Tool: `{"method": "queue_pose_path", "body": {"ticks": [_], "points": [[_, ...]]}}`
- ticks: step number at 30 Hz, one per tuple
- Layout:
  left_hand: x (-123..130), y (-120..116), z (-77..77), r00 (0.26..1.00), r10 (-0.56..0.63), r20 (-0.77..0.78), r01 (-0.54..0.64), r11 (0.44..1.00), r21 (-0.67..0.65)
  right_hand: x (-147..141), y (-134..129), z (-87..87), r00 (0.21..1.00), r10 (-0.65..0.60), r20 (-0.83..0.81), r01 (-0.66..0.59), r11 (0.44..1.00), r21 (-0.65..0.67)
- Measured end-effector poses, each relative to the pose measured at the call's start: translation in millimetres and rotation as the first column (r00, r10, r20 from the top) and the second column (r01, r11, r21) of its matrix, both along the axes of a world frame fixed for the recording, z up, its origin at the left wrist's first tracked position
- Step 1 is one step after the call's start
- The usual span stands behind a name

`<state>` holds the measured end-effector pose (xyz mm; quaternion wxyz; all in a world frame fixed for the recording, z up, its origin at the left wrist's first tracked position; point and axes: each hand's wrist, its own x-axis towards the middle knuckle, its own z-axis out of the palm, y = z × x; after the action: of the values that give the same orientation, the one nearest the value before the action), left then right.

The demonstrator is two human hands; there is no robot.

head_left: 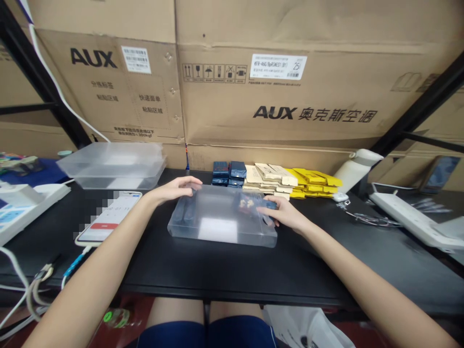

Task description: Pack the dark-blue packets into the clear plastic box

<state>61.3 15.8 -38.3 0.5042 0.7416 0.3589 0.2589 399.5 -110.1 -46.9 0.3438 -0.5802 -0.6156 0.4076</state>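
Note:
A clear plastic box (221,229) lies on the black table in front of me. My left hand (180,188) grips its far left corner, fingers curled over the edge. At the right side, my right hand (281,211) has thumb and fingers around a dark blue packet (271,205), against the box. A dark packet with a red and cream picture (247,204) shows at the box's right part; whether it is inside or on top is unclear. Behind stand stacks of dark blue packets (237,170), cream packets (270,175) and yellow packets (315,179).
Stacked clear trays (112,164) stand at the back left, near a phone (110,217) with a cable. A white bottle (357,171), keys with a cord (373,220) and a white power strip (409,220) are at the right. Cardboard (224,121) walls the back.

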Motion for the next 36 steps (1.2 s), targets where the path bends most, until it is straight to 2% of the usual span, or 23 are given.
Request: {"method": "queue_pose_path", "body": {"ticks": [8,17,25,36], "points": [[-4,-1,-5.7,0.999,-0.014,0.031,0.019,0.987,-0.162,5,-1,3.3,0.997,-0.043,0.063,0.040,0.998,0.049],[-4,1,-6.5,0.998,-0.057,-0.006,0.056,0.995,-0.087,6,1,-1.0,0.999,-0.043,-0.032,0.043,0.999,0.014],[-4,2,-6.5,0.997,-0.066,-0.029,0.064,0.996,-0.058,10,4,-3.2,0.965,-0.096,-0.245,0.059,0.986,-0.154],[-3,3,-8.3,0.998,-0.054,-0.029,0.052,0.997,-0.049,12,4,0.2,0.959,-0.039,-0.281,-0.011,0.984,-0.175]]}}
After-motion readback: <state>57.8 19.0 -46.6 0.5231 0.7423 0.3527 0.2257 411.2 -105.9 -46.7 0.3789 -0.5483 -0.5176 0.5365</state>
